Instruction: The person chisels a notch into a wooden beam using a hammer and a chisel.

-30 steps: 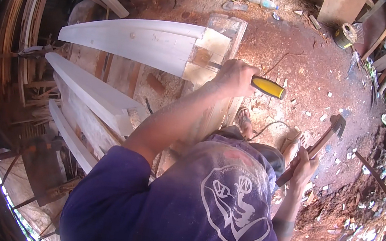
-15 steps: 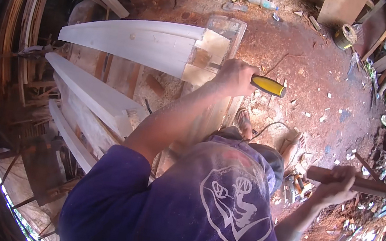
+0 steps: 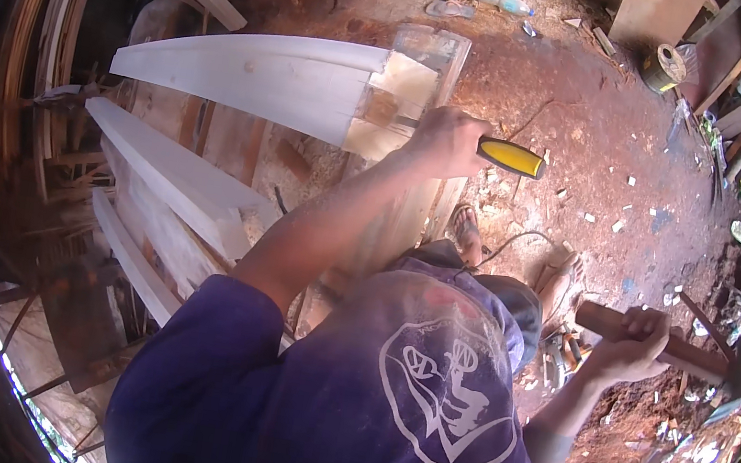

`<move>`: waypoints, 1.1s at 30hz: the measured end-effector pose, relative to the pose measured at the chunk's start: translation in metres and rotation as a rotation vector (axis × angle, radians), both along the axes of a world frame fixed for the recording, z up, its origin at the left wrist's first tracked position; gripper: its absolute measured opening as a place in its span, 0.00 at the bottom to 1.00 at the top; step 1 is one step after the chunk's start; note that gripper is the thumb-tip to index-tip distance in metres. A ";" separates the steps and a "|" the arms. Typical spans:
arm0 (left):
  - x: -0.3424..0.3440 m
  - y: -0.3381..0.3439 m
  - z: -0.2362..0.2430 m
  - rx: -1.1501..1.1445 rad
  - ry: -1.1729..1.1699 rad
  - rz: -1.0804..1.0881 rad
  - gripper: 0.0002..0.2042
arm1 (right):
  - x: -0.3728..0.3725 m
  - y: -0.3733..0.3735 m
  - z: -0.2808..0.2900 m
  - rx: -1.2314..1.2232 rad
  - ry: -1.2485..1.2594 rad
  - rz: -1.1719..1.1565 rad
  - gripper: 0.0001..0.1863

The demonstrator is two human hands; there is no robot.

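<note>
1. Swung outward to the right over the past second, our right grip (image 3: 640,350) carries the hammer (image 3: 697,361) well apart from our left grip (image 3: 447,143), which has hardly shifted.
2. Our left grip is wrapped around the yellow-and-black chisel (image 3: 511,158): its handle sticks out to the right of that grip, its blade to the left.
3. Our right grip is clenched around the hammer's wooden handle, with the head beyond it to the right.
4. Just left of our left grip lies the squared end of the long white timber (image 3: 250,72), resting on the desk (image 3: 434,43). Its brown patch (image 3: 380,107) sits at the blade; we cannot tell how deep it goes.
5. Farther left of that grip, and nearer us, lies another white timber (image 3: 169,169).
6. We judge the step in hand to be chiselling that patch, between blows; the next move calls for a steady blade and a square strike on the handle's end.
</note>
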State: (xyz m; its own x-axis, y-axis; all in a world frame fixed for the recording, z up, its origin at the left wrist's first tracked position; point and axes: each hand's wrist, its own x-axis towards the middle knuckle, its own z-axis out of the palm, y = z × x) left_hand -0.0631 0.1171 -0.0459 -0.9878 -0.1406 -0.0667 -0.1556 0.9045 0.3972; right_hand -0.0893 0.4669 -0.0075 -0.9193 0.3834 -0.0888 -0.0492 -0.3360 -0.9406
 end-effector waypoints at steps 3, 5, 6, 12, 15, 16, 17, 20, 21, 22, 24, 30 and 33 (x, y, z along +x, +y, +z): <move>-0.010 0.004 0.000 -0.018 -0.036 -0.031 0.10 | 0.056 -0.070 -0.041 0.392 0.026 0.454 0.08; -0.004 -0.010 -0.007 -0.057 -0.096 -0.092 0.10 | 0.063 -0.085 -0.046 0.715 0.041 0.811 0.08; -0.002 -0.016 -0.010 -0.089 -0.154 -0.155 0.10 | 0.058 -0.082 -0.049 0.673 -0.113 0.835 0.07; 0.008 -0.011 -0.010 -0.135 -0.078 -0.108 0.08 | 0.013 -0.005 -0.039 0.334 -0.246 0.274 0.05; 0.003 -0.010 -0.001 -0.093 -0.101 -0.104 0.08 | 0.021 -0.025 -0.029 0.170 -0.112 0.131 0.07; 0.001 -0.010 0.000 -0.092 -0.098 -0.108 0.08 | 0.038 -0.047 -0.032 0.122 -0.013 0.224 0.07; 0.000 -0.009 0.001 -0.075 -0.080 -0.104 0.08 | 0.057 -0.052 -0.069 0.284 -0.016 0.422 0.07; 0.009 -0.025 -0.006 -0.058 -0.042 -0.098 0.08 | 0.064 -0.095 -0.046 0.712 -0.291 1.004 0.09; 0.012 -0.032 -0.008 -0.054 -0.021 -0.101 0.08 | 0.061 -0.094 -0.044 0.746 -0.313 0.984 0.08; 0.014 -0.035 -0.012 -0.056 -0.017 -0.100 0.08 | 0.057 -0.088 -0.045 0.780 -0.334 0.964 0.07; 0.016 -0.029 -0.001 -0.032 -0.097 -0.124 0.08 | 0.051 -0.065 -0.081 0.649 -0.332 0.850 0.02; 0.038 -0.083 0.041 0.354 0.180 -0.094 0.06 | 0.004 -0.017 -0.063 0.610 -0.461 0.554 0.05; 0.069 -0.184 0.073 1.449 0.497 0.438 0.14 | -0.001 -0.005 -0.044 0.525 -0.500 0.507 0.07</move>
